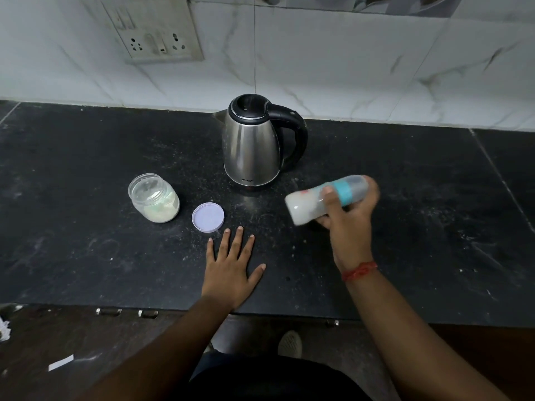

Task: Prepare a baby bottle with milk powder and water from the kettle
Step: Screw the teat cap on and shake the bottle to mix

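The right hand [348,209] has its grip wrapped round the baby bottle [327,199], thumb across the front and fingers curled behind, holding it tipped nearly on its side above the tabletop [86,256], at about four o'clock from the kettle [252,143]. The bottle looks milky inside and its outline is blurred, so the step in hand is most likely shaking to dissolve the powder. The teal collar [343,193] sits just past the thumb, and the capped end points toward two o'clock.

The left hand [231,273] lies flat on the tabletop with its grip spread and holding nothing, fingertips just short of the lilac lid [208,217]. The open powder jar [153,198] stands at ten o'clock from that lid, well apart from the bottle.

To do this well, the collar should be screwed fully tight before any hard shaking, or liquid may leak at the thread. Short wrist swings, kept away from the open jar and the kettle, seem safest. I would check for clumps at the base before stopping, then cap the jar.
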